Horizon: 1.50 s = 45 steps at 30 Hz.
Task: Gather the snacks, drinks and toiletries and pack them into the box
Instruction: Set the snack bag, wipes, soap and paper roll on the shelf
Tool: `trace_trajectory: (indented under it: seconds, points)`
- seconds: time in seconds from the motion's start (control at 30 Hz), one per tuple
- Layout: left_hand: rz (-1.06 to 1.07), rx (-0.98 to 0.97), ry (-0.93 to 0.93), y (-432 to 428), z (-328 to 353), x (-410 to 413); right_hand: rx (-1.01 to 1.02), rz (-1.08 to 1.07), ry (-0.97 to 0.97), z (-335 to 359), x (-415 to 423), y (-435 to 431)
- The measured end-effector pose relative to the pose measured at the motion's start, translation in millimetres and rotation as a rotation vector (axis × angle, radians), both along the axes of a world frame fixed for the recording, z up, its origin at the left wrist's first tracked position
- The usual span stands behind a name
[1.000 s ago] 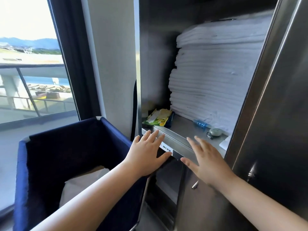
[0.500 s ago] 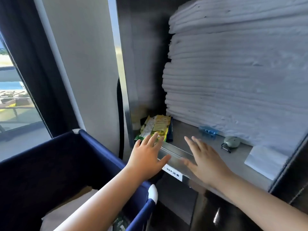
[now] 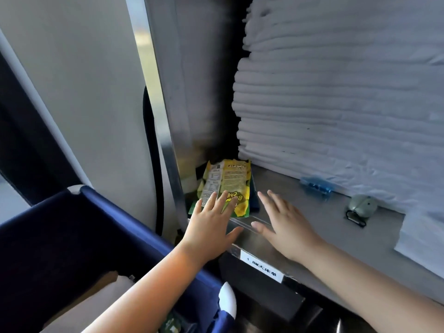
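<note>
Your left hand (image 3: 211, 227) reaches over the front lip of the metal shelf (image 3: 312, 217) with its fingers straight and spread. Its fingertips lie across the near end of the yellow-green snack bag (image 3: 228, 181), though you are not gripping it. Your right hand (image 3: 286, 227) is just to the right of the bag, flat and relaxed over the bare shelf, holding nothing; you cannot tell whether its palm touches the metal. The snack bag lies flat in the shelf's near-left corner, against the cabinet's side wall, with a dark packet partly hidden beneath its right edge. Behind and to the right stands a tall stack of folded white linens (image 3: 336, 104). A small blue plastic piece (image 3: 314, 185) sits at the foot of the stack, and farther right lies a round grey-green object (image 3: 361, 207) with a black loop. A white label (image 3: 262, 266) is stuck on the shelf's front edge. At near left is a navy fabric bin (image 3: 72, 236) with a tan cardboard surface (image 3: 96, 299) inside it.
</note>
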<state>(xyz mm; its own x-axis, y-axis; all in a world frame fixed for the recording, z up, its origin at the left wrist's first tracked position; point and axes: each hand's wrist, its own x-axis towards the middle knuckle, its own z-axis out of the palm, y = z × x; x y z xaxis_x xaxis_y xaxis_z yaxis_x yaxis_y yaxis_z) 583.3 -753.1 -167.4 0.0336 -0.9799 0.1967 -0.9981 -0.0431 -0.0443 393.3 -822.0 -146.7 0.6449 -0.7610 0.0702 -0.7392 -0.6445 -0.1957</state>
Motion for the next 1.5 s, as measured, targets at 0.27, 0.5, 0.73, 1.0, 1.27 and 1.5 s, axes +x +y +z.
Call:
trace_trajectory:
  seconds: [0.27, 0.5, 0.73, 1.0, 1.27, 1.5]
  points:
    - [0.014, 0.067, 0.025, -15.5, -16.3, 1.6, -0.056, 0.121, 0.007, -23.0, 16.1, -22.2]
    - [0.074, 0.136, 0.036, -20.0, -12.7, -2.4, -0.126, 0.302, 0.142, -32.4, 27.7, -59.4]
    - [0.057, 0.182, -0.007, -23.4, -21.8, -12.1, -0.037, 0.319, 0.073, -50.9, 15.1, -68.7]
    - [-0.006, 0.192, -0.065, -26.5, -25.6, -30.5, -0.031, 0.275, -0.009, -55.2, -12.9, -63.2]
    - [-0.103, 0.182, -0.1, -28.2, -31.0, -59.9, -0.073, 0.18, -0.071, -58.6, -52.8, -49.1]
    - [-0.133, 0.155, -0.067, -24.4, -28.3, -73.2, -0.123, 0.147, -0.131, -50.2, -72.2, -41.2]
